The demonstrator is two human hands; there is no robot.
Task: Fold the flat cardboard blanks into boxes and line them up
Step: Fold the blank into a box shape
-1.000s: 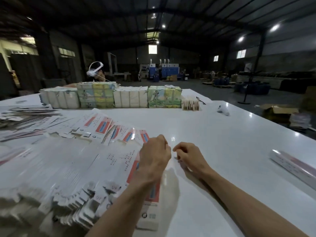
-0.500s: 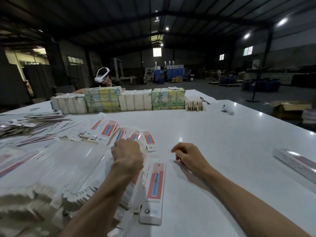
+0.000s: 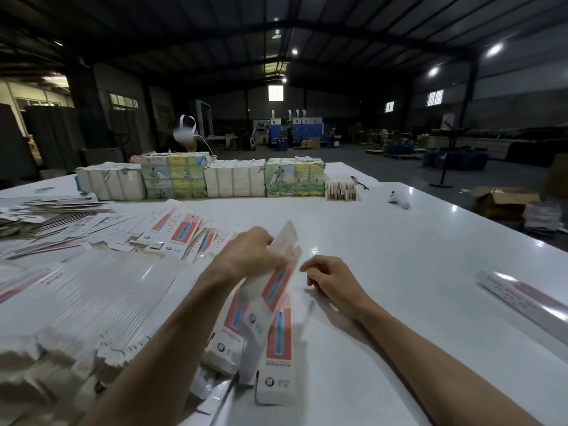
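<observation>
One flat cardboard blank (image 3: 276, 287), white with a red and blue panel, is held off the white table (image 3: 399, 256) by the person's left hand (image 3: 249, 256) — fingers and thumb are closed round its upper part. The blank hangs tilted and blurred, its far end pointing up and away and its near end dropping toward the person. Just beneath it a second blank (image 3: 278, 358) of the same print lies flat on the table, and a third blank (image 3: 229, 339) lies partly under the raised one, beside the left forearm. The right hand (image 3: 332, 279) rests on the table just right of the held blank and apart from it, fingers curled under with nothing seen in them. A broad, fanned-out heap of flat blanks (image 3: 92, 302) covers the table's left side, with more loose printed blanks (image 3: 181, 229) spread beyond it. Well to the right, near the table's edge, one long folded box (image 3: 522, 299) lies alone. Along the far edge stands a row of wrapped bundles (image 3: 233, 179) — plain and coloured ones in turn — ending in a small stack of cards (image 3: 340, 187); a small white object (image 3: 399, 199) lies further right. Behind the bundles is a second person (image 3: 184, 133) wearing a white headset, and on the floor at right sits an open brown carton (image 3: 504, 198)
</observation>
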